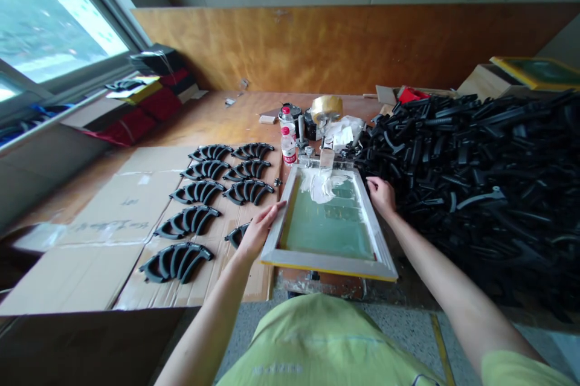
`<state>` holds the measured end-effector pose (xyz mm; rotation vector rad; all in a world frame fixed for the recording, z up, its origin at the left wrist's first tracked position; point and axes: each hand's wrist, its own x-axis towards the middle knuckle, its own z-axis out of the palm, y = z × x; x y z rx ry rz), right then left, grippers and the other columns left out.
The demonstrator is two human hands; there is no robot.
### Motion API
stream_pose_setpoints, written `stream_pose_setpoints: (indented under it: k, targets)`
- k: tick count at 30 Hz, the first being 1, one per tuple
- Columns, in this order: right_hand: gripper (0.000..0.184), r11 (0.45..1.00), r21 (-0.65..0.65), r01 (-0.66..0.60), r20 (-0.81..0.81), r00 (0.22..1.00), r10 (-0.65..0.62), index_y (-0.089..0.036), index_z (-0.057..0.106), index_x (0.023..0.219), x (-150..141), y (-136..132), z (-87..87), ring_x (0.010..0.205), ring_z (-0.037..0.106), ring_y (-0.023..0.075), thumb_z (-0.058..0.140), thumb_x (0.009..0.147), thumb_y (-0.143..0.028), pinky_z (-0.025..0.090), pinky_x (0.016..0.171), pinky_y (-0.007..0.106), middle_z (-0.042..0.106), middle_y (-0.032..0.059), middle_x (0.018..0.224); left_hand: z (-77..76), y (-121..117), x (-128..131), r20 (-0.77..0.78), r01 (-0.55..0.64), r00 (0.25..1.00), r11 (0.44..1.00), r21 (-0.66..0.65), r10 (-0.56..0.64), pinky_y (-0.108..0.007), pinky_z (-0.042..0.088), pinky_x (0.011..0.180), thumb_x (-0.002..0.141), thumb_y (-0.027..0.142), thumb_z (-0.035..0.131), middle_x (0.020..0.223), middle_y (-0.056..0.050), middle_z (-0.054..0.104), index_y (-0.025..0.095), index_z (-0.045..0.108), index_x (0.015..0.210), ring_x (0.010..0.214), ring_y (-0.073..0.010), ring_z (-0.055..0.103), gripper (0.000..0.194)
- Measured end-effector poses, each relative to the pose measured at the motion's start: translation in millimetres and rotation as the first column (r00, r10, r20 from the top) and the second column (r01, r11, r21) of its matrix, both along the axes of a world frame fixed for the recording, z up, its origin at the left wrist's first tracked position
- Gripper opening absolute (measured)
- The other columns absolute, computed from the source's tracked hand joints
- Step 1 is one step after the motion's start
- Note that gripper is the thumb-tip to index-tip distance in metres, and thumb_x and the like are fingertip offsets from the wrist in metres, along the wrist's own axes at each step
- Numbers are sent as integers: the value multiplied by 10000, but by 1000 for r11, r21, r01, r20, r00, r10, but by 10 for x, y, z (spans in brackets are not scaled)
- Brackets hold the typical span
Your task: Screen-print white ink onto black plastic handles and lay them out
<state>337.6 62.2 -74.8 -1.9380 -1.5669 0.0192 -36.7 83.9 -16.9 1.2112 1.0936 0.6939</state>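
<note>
Framed screen [327, 229] is clasped at one edge by the left hand [257, 232]. Right hand [383, 196] curls alongside, its grip unclear.

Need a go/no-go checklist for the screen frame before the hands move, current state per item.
1. Left hand at the left edge of the screen frame: ok.
2. Right hand gripping the right edge: cannot tell; it is beside that edge, contact unclear.
3. White paste spread evenly over the mesh: not ok; mostly gathered at the far end.
4. Both red-capped bottles upright: ok.
5. Right side free of clutter: not ok; black parts are heaped there.
6. Anything beneath the mesh: cannot tell.
</note>
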Motion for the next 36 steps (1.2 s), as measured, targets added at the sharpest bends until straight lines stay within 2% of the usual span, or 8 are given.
stream_pose_setpoints:
  k: [4,7,11,20,25,30,33,36]
  targets:
    - [519,982,112,-152,102,985,140,-171,491,1329,-228,479,344,1209,476,276,605,834,-276,426,1000,434,488,146,1348,-530,-93,-7,-93,-39,995,997,-73,32,-222,451,591,774,525,620,835,-11,681,231,422,1431,660,-138,603,746]
    - [423,957,-90,-277,225,930,290,-162,575,1202,-602,811,472,1122,526,274,663,791,-211,439,948,398,596,128,1181,-753,-97,26,-166,-73,984,997,-26,68,-241,476,640,775,479,624,802,-15,674,210,458,1409,688,-152,614,708]
    - [128,906,-344,-247,267,899,347,-134,634,956,-900,827,395,904,591,240,589,843,-173,446,816,338,661,124,939,-853,-80,19,-200,-61,978,998,-1,59,-268,491,714,792,478,598,854,-36,681,194,503,1372,780,-182,628,653]
    - [57,655,-341,-675,179,637,750,-176,624,801,-817,315,388,830,560,191,577,829,-160,398,723,280,632,52,826,-874,-96,20,-203,-50,978,999,-10,47,-287,475,789,808,519,562,937,-49,667,185,504,1361,879,-194,617,648]
    - [113,798,-219,-562,221,768,601,-180,635,815,-867,283,283,874,546,217,541,832,-120,418,745,309,620,68,849,-766,-118,20,-158,-69,985,997,-18,65,-287,478,733,785,508,597,893,-55,671,172,553,1304,832,-200,622,620]
    - [143,729,-192,-657,212,697,685,-175,650,906,-865,64,159,929,547,223,525,854,-131,439,812,325,637,79,900,-712,-128,24,-138,-108,985,993,-43,102,-277,491,674,739,473,656,817,-33,679,187,591,1255,747,-188,632,593]
    - [133,797,-184,-576,138,787,601,-199,659,971,-850,288,294,858,580,208,599,858,-234,446,767,306,658,54,898,-661,-126,32,-123,-114,987,991,-72,105,-264,485,631,731,479,664,786,-25,675,188,576,1275,686,-173,624,623]
    - [419,902,-163,-399,100,903,417,-264,595,1224,-800,685,495,873,610,212,677,814,-284,453,765,301,676,43,1012,-498,-112,10,-86,-78,994,993,-86,70,-242,463,582,734,518,662,770,-22,668,189,516,1347,645,-159,608,710]
